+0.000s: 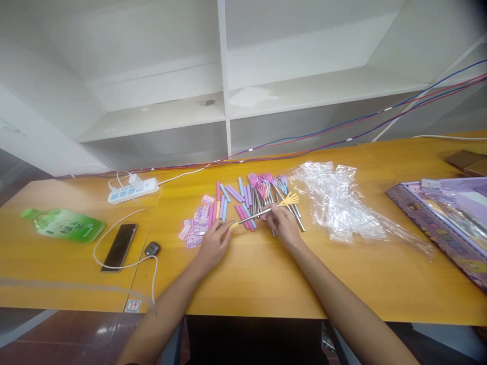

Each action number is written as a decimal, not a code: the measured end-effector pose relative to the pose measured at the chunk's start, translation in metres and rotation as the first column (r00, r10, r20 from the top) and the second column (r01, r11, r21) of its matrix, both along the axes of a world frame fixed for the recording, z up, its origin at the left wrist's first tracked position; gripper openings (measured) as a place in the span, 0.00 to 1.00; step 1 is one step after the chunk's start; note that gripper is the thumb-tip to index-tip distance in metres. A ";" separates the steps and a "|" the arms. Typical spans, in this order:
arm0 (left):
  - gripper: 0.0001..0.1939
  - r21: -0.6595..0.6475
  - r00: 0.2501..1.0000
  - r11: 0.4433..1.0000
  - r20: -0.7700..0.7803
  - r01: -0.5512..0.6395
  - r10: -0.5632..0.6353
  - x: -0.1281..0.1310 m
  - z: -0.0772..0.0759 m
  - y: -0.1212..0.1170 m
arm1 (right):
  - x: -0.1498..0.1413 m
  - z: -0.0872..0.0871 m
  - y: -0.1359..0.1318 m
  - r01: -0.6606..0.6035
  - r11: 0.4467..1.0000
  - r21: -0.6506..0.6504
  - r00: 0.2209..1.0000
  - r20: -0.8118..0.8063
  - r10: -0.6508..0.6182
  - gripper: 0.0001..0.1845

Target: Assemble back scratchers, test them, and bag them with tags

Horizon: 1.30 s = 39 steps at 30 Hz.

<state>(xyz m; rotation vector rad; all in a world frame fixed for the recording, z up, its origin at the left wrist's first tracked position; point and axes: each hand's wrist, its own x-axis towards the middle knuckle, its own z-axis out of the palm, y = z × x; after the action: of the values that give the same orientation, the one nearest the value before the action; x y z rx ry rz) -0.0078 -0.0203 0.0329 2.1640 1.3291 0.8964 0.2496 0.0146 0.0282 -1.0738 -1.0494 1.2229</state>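
Between my two hands lies a back scratcher (254,215) with a metal rod and a yellow hand-shaped head. My left hand (213,244) is closed on its yellow handle end, and my right hand (282,226) pinches the rod just below the head. Behind my right hand rests a bunch of other back scratchers (268,183) with pink, purple and blue heads. Coloured handle tubes (236,192) in pink, purple, blue and orange are spread between the hands. Beside my left hand is a loose pile of small printed cards (194,225).
Clear plastic bags (335,203) are heaped to the right, near an open purple box (437,233) with packed items. On the left are a green bottle (66,224), a phone (119,246), a small black device (152,249) and a power strip (133,190). White shelving (226,76) backs the table.
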 end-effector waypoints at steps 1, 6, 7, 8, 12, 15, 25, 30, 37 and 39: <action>0.20 0.003 1.000 1.000 0.003 0.000 0.000 -0.001 -0.001 0.001 | 0.000 0.000 0.000 -0.007 1.000 0.005 1.000 0.006 0.007 0.26; 0.19 0.035 1.000 0.999 0.004 -0.008 0.008 -0.003 -0.008 0.003 | 0.001 0.004 -0.001 -0.042 0.999 0.006 0.998 0.045 0.041 0.26; 0.19 0.046 1.000 0.999 -0.001 -0.007 0.007 -0.004 -0.009 0.004 | 0.000 0.005 -0.001 -0.047 0.999 0.011 0.998 0.045 0.046 0.26; 0.18 0.054 1.000 0.998 -0.009 -0.006 0.007 -0.004 -0.010 0.004 | 0.000 0.005 -0.002 -0.051 0.999 0.015 0.998 0.046 0.050 0.26; 0.18 0.091 0.999 0.996 -0.037 -0.008 0.012 -0.006 -0.012 0.005 | 0.000 0.006 -0.003 -0.071 0.997 0.015 0.996 0.062 0.070 0.27; 0.17 0.132 0.999 0.991 -0.050 0.005 0.001 -0.009 -0.014 0.006 | 0.001 0.006 -0.004 -0.100 0.995 0.025 0.990 0.098 0.097 0.28; 0.16 0.182 0.997 0.980 0.016 0.075 -0.079 -0.015 -0.015 0.012 | 0.003 0.008 -0.004 -0.195 0.979 0.067 0.972 0.145 0.184 0.29; 0.16 0.152 0.993 0.983 0.034 0.103 -0.109 -0.014 -0.017 0.012 | 0.007 0.012 -0.004 -0.255 0.962 0.097 0.951 0.204 0.232 0.29; 0.15 0.144 0.996 0.987 0.042 0.065 -0.072 -0.014 -0.013 0.014 | 0.023 0.010 0.007 -0.354 0.935 0.016 0.913 0.223 0.342 0.29; 0.15 0.154 0.998 0.988 0.041 0.032 -0.039 -0.016 -0.010 0.015 | 0.041 0.007 0.014 -0.306 0.951 -0.038 0.926 0.219 0.307 0.27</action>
<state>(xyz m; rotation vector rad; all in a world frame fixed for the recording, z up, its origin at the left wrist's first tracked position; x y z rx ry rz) -0.0241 -0.0048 0.0226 2.2612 1.2334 1.0567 0.2903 0.0283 0.0353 -1.0951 -1.4309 1.3729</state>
